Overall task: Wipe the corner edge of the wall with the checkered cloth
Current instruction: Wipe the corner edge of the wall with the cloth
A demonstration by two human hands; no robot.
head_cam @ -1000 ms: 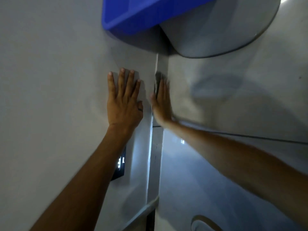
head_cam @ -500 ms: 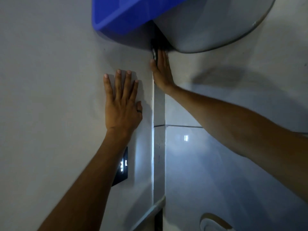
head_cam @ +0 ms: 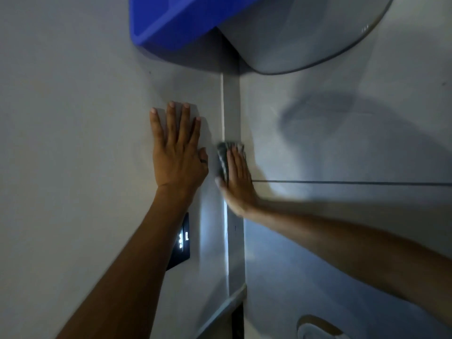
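The wall's corner edge (head_cam: pixel 231 106) runs as a narrow vertical strip down the middle of the view. My right hand (head_cam: pixel 238 182) lies flat on that strip, pressing the dark checkered cloth (head_cam: pixel 223 156) against it; the cloth sticks out above and left of my fingers, the rest is hidden under the palm. My left hand (head_cam: pixel 177 148) is spread flat on the plain wall just left of the corner, fingers apart, holding nothing.
A blue plastic container (head_cam: pixel 176 23) and a grey rounded object (head_cam: pixel 293 33) hang over the top of the corner. A dark switch panel with small lights (head_cam: pixel 182 242) sits on the left wall under my left forearm. A tile seam (head_cam: pixel 354 182) crosses the right wall.
My right hand with the cloth has slid down the corner edge from just under the blue container to about level with my left hand. The left hand has stayed in place.
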